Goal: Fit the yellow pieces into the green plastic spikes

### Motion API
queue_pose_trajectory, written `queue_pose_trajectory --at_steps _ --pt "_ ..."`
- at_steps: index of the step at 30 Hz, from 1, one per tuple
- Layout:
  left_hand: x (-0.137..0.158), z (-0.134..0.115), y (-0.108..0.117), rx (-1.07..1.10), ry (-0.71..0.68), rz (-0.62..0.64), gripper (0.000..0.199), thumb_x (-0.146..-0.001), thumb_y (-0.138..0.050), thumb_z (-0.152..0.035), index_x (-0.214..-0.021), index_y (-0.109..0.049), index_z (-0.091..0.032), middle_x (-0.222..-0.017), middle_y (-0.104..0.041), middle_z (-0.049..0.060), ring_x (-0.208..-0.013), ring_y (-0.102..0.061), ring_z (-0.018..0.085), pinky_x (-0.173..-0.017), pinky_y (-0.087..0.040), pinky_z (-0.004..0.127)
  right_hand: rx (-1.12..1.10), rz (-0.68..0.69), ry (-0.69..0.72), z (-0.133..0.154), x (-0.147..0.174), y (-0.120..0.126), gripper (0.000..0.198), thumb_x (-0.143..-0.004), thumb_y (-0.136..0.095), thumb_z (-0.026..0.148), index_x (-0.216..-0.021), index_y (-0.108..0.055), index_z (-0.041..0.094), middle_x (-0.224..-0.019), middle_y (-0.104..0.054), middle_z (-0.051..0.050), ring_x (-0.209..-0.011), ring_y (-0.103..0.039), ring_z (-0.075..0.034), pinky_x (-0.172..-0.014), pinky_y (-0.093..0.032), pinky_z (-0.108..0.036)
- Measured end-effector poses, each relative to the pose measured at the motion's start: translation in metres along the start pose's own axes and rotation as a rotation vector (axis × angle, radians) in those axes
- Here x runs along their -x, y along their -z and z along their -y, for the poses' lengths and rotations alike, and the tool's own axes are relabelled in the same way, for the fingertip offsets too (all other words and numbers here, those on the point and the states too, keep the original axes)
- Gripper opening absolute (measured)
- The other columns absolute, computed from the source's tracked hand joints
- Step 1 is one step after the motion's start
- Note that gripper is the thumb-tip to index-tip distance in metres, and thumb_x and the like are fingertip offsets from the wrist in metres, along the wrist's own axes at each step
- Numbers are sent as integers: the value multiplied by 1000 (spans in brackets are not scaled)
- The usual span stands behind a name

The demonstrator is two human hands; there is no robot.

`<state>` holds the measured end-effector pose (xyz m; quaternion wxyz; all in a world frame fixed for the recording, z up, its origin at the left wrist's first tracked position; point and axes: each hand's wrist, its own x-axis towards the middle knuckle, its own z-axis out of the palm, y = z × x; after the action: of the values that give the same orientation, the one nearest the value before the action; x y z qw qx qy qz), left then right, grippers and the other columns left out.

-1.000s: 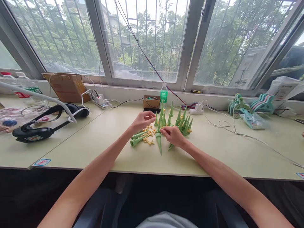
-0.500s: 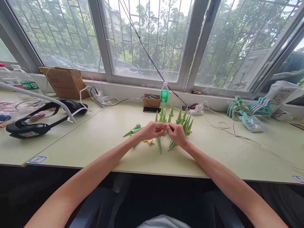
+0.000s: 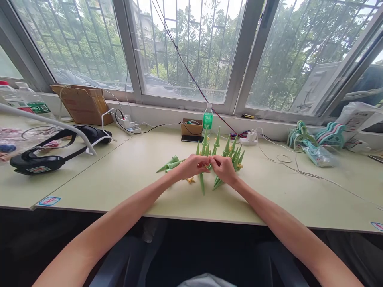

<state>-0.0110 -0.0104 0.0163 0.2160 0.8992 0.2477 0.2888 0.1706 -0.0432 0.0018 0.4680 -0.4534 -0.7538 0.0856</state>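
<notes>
My left hand (image 3: 195, 165) and my right hand (image 3: 223, 169) meet fingertip to fingertip over the middle of the table. Both are closed in a pinch, and what lies between the fingers is too small and covered to make out. Around and behind them stands a cluster of green plastic spikes (image 3: 226, 146) with small yellow connectors (image 3: 230, 148) among them. One green spike (image 3: 202, 185) points toward me from beneath my left hand. To the left lie loose green cone pieces (image 3: 167, 164), and a yellow connector piece (image 3: 190, 180) rests by my left wrist, partly hidden.
Behind the spikes are a green-labelled bottle (image 3: 208, 117), a small cardboard box (image 3: 192, 127) and a dark phone (image 3: 191, 138). A black headset (image 3: 38, 159) sits at left, near a carton (image 3: 82, 104). On the right are hangers (image 3: 302, 137) and a white cable (image 3: 295, 165).
My fingers have closed in slightly, and the yellow bit that showed at my left fingers is now hidden. Both hands stay almost in place; the view has shifted slightly.
</notes>
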Motion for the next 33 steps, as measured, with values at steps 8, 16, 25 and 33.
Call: queue_pose_trajectory --at_steps 8,16,25,33 --pt "-2 -4 1 -27 -7 -74 15 -86 -59 -27 -79 -65 -16 -64 -60 -2 -53 -47 7 -57 -39 19 -30 12 15 1 -1 1 43 -95 -43 40 -60 -51 17 -50 -37 4 -49 -32 -9 -51 -27 -24" --pt "-1 -16 5 112 83 -205 20 -92 -50 -32 -84 -60 -16 -52 -58 -5 -39 -47 6 -48 -42 17 -130 51 12 6 2 4 37 -95 -45 45 -81 -62 16 -57 -51 2 -48 -41 -9 -50 -33 -23" --pt "-2 -19 4 115 100 -246 24 -93 -50 -40 -84 -54 -18 -51 -58 -6 -41 -54 8 -48 -42 17 -209 112 7 8 4 2 25 -87 -59 42 -98 -57 19 -73 -62 0 -44 -48 -8 -45 -37 -22" --pt "-1 -18 4 88 101 -229 24 -94 -49 -39 -85 -54 -18 -50 -58 -6 -41 -54 8 -49 -43 17 -226 153 15 5 5 0 21 -87 -57 39 -97 -51 21 -73 -60 1 -45 -51 -9 -46 -39 -22"
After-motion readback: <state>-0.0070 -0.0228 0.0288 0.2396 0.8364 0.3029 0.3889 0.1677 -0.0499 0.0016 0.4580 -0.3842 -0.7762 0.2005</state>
